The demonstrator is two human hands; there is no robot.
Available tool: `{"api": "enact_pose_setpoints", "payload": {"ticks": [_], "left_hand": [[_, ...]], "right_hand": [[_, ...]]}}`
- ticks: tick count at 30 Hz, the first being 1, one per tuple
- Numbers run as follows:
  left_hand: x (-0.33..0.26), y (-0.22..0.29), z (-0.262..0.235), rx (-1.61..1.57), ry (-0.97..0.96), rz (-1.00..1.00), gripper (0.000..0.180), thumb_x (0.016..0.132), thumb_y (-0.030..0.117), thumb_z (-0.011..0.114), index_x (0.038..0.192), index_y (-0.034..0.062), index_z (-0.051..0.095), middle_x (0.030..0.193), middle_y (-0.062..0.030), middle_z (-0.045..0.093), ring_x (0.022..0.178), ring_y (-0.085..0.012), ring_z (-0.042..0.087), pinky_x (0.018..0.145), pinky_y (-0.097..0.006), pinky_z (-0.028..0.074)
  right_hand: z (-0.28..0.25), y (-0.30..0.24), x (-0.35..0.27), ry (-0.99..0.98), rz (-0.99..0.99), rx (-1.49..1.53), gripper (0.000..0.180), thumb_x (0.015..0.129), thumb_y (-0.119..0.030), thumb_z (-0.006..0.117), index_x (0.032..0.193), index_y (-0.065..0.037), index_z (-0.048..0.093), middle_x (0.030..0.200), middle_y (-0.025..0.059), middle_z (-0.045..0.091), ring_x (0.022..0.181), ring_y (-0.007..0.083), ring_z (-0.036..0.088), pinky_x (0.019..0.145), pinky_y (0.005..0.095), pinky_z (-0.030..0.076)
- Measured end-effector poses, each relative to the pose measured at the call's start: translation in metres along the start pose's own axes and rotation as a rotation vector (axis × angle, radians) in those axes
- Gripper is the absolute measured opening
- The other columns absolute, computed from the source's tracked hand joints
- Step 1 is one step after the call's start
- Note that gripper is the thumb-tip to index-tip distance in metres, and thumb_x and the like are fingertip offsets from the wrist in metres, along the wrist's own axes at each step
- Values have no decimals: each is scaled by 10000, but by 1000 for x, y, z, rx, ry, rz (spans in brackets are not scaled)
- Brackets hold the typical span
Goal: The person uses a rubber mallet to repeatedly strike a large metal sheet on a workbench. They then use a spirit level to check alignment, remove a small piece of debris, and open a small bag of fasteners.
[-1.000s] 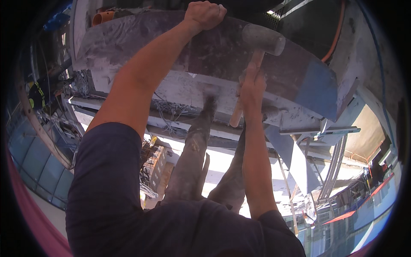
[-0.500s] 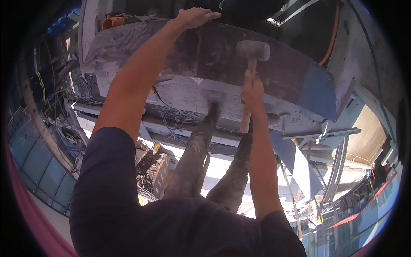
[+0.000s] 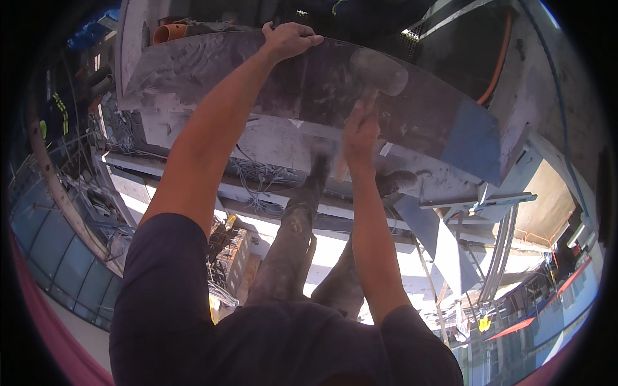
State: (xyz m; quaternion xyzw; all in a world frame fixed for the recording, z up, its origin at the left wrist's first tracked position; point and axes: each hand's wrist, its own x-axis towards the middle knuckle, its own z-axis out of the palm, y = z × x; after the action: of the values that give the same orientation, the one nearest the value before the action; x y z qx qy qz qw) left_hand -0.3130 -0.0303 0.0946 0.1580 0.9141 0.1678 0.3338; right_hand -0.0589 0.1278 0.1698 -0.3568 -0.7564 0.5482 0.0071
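A long dark panel (image 3: 309, 83) with a dusty face and a blue patch at its right end stands across the view. My left hand (image 3: 290, 42) is at the panel's far top edge, with its fingers bent over the rim and the thumb toward the right. In my right hand (image 3: 360, 132) is a mallet, gripped by its wooden handle. The mallet's thick pale head (image 3: 380, 71), smeared by motion, appears in front of the panel's right half. Whether it touches the panel I cannot tell.
My legs (image 3: 280, 257) straddle a gap below the panel, feet near a pale ledge (image 3: 277, 138). Tangled wires (image 3: 257, 177) lie left of them. An orange pipe (image 3: 168, 33) lies behind the panel. Metal framing (image 3: 479, 201) stands right; a slatted crate (image 3: 228, 257) sits lower down.
My left hand has come down onto the panel's edge, its fingers no longer stretched out. My right hand and the mallet have shifted left, and the mallet head looks larger and blurred.
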Motion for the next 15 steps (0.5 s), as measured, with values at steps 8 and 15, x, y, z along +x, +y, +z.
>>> {"api": "enact_pose_setpoints", "payload": {"ticks": [8,15], "left_hand": [[-8,1,-1,-21,47,21,441,1052,588,677,1198,219,870,1050,-28,838,1196,-259,741,1273,-716,94],[-6,0,4,4,22,6,466,1050,613,671,1247,234,857,1109,-26,842,1260,-246,720,1288,-701,89]], "right_hand": [[-13,-41,1,-106,121,216,482,1158,-433,575,1100,36,667,848,238,723,828,421,748,780,496,551],[-20,-11,27,-271,301,-81,494,1158,-443,581,1144,42,677,842,206,712,815,341,739,783,461,556]]}}
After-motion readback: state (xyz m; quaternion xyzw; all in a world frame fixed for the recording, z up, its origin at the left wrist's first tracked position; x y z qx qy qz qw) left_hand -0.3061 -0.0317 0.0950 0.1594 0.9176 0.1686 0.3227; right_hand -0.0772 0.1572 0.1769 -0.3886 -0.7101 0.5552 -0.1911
